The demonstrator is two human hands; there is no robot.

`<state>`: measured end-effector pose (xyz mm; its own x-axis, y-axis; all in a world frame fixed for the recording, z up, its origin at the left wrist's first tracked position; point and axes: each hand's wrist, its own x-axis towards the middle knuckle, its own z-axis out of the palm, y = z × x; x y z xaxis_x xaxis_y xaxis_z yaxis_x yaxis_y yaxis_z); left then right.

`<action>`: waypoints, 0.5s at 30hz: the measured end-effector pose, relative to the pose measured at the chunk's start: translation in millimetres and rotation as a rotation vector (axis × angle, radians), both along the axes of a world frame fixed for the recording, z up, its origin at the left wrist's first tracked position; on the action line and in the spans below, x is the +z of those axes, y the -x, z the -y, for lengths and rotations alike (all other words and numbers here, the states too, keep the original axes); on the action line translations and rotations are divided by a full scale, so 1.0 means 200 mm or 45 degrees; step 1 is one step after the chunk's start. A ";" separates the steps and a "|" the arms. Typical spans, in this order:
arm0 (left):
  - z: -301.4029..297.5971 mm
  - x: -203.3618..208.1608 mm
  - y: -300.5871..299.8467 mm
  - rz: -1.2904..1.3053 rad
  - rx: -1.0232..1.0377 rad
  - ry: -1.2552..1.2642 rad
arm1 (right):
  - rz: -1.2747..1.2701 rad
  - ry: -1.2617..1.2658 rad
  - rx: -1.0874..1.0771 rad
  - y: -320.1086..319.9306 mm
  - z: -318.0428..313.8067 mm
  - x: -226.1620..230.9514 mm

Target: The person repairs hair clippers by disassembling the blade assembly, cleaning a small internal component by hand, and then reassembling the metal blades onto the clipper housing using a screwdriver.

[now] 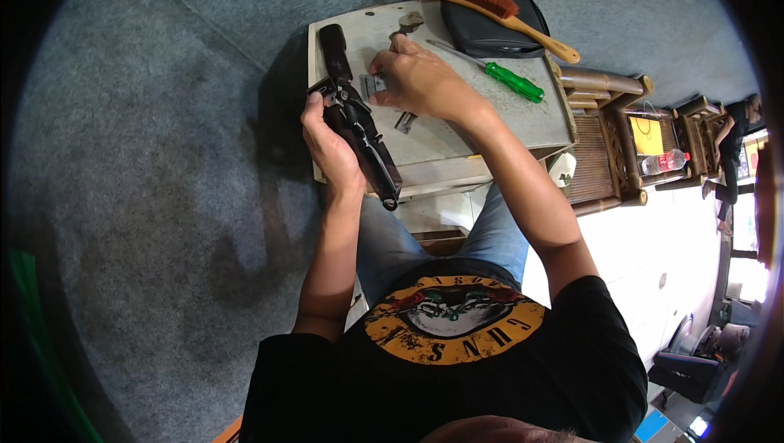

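My left hand (331, 142) is closed around a long black device (358, 129) that looks like a hair clipper with its housing opened, showing inner parts. The device hangs over the left edge of a small worn table. Beyond it lies a smooth black cover piece (333, 44). My right hand (426, 82) reaches over the tabletop, thumb and finger at the two ends of a small silver metal blade (373, 84). A second small metal piece (405, 122) lies below that hand. Dark scraps (410, 22) rest near the far edge.
A screwdriver (513, 81) with a green handle lies on the table (523, 129), right of my hand. Behind it, a brush (490, 4) with reddish bristles rests on a black case (482, 31). Bamboo seats (596, 149), a bottle (665, 162) and another person (732, 145) are at right.
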<state>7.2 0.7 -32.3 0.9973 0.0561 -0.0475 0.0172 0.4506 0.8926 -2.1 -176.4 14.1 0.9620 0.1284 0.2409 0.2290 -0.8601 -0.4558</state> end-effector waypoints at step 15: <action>0.01 0.00 0.01 0.035 0.003 -0.078 | 0.083 -0.452 -0.072 0.02 0.02 -0.03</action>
